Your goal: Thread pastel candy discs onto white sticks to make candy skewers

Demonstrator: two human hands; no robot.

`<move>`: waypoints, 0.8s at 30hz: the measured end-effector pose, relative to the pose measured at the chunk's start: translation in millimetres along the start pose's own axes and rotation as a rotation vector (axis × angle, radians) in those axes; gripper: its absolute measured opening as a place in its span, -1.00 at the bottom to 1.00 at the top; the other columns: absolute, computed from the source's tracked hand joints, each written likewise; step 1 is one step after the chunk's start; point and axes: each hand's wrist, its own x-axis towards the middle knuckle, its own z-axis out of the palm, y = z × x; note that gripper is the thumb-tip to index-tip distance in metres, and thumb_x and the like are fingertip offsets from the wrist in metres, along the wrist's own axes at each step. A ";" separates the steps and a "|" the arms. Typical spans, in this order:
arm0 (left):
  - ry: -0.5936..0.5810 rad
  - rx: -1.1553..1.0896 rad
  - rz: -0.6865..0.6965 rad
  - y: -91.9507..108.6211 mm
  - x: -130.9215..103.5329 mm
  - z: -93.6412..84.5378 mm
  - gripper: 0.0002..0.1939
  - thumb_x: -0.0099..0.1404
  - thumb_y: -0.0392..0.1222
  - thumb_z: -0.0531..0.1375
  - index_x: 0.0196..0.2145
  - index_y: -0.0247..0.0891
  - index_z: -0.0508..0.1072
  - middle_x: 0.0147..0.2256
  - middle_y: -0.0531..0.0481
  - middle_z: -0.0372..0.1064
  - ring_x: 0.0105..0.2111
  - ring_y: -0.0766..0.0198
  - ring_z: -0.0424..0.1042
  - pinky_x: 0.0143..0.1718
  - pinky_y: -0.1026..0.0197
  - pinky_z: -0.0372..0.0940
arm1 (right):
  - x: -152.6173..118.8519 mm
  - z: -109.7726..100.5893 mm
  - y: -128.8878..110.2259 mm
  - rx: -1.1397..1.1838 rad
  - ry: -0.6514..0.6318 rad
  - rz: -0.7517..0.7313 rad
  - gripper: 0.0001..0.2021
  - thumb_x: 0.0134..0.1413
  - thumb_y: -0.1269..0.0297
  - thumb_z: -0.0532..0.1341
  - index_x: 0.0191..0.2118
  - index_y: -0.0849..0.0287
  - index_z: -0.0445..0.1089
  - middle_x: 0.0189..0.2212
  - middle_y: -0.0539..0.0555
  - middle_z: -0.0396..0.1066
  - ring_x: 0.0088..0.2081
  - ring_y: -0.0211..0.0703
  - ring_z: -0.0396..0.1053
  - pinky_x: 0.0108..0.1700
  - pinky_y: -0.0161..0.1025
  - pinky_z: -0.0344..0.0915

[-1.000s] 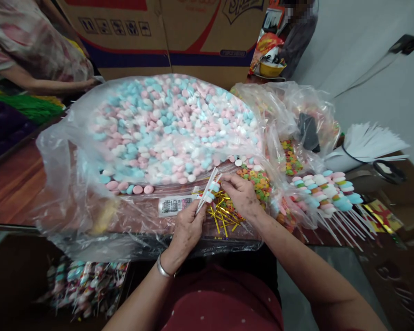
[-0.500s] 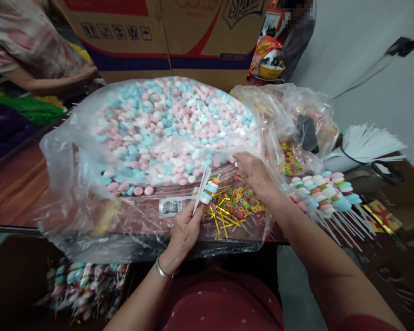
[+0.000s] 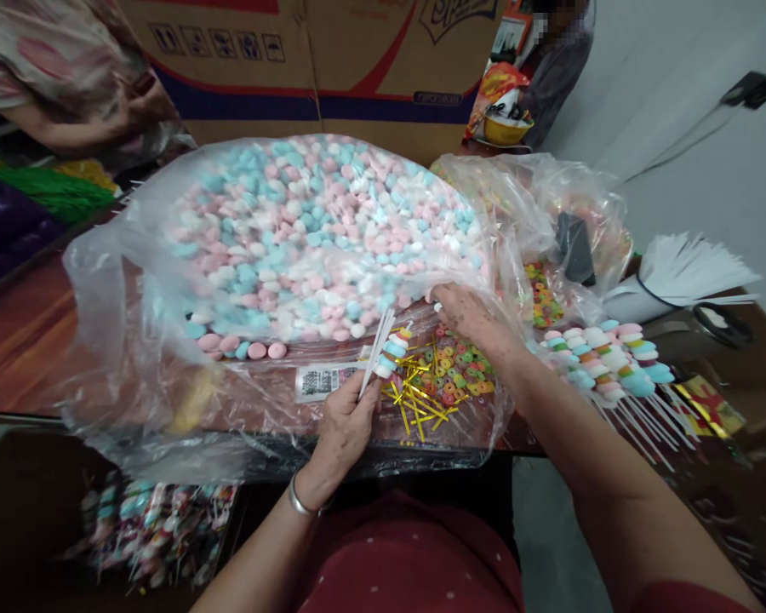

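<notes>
My left hand (image 3: 348, 421) grips a few thin white sticks (image 3: 375, 351) with several pastel candies threaded on one of them. My right hand (image 3: 471, 317) reaches under the edge of the clear plastic bag (image 3: 134, 298), its fingers at the pink, white and blue candy discs (image 3: 312, 238); whether it pinches one I cannot tell. Small coloured ring candies (image 3: 460, 370) and gold twist ties (image 3: 418, 400) lie just below that hand.
Finished candy skewers (image 3: 606, 358) lie piled to the right, beside a bundle of white sticks (image 3: 683, 268). A second bag of ring candies (image 3: 542, 294) sits behind. Another person's arm (image 3: 70, 128) works at the far left, in front of a cardboard box (image 3: 332, 60).
My right hand left the sticks and moved up and right to the candy discs at the bag's edge. My left hand kept the sticks in place.
</notes>
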 end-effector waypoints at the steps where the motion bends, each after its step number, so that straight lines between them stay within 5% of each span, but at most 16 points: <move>1: -0.002 0.002 -0.002 0.2 0.1 0.0 -0.66 0.33 0.01 0.08 -0.27 -0.29 0.52 -0.57 0.13 0.15 -0.53 0.33 0.13 -0.45 0.29 0.05 | 1.2 0.9 1.1 -0.004 0.019 -0.004 -0.69 0.18 0.50 0.03 -0.02 0.12 0.35 -0.06 0.17 0.42 -0.07 -0.03 0.35 -0.05 -0.16 0.26; 4: -0.002 0.013 -0.006 0.7 1.0 0.0 -0.66 0.33 0.01 0.08 -0.28 -0.28 0.52 -0.57 0.13 0.17 -0.52 0.33 0.14 -0.45 0.29 0.05 | 7.5 5.5 -1.6 -0.062 0.063 0.011 -0.65 0.19 0.52 0.02 0.04 0.16 0.34 -0.05 0.21 0.42 -0.02 0.01 0.33 -0.03 -0.14 0.24; 11: 0.006 0.016 -0.006 2.2 0.0 -0.6 -0.67 0.33 0.01 0.09 -0.30 -0.28 0.53 -0.57 0.13 0.19 -0.53 0.33 0.16 -0.46 0.29 0.06 | 22.7 9.5 -6.1 0.047 -0.051 0.014 -0.77 0.19 0.45 0.06 -0.13 0.18 0.42 -0.06 0.23 0.42 -0.02 0.02 0.33 -0.02 -0.15 0.24; 18: 0.009 0.011 -0.013 0.1 -0.8 0.2 -0.67 0.33 0.01 0.09 -0.27 -0.27 0.53 -0.56 0.12 0.21 -0.52 0.33 0.18 -0.46 0.29 0.08 | 16.0 9.7 5.5 0.220 0.012 0.021 -0.81 0.07 0.48 0.10 -0.27 0.16 0.43 -0.21 0.15 0.47 -0.20 -0.07 0.35 -0.13 -0.20 0.25; 24: 0.009 -0.017 0.000 0.8 -0.7 0.0 -0.68 0.33 0.00 0.09 -0.26 -0.27 0.54 -0.57 0.12 0.20 -0.52 0.33 0.17 -0.45 0.30 0.09 | 22.9 8.2 3.6 0.598 0.017 0.109 -0.89 -0.02 0.33 0.17 -0.38 0.16 0.44 -0.49 -0.05 0.40 -0.43 -0.23 0.27 -0.36 -0.31 0.17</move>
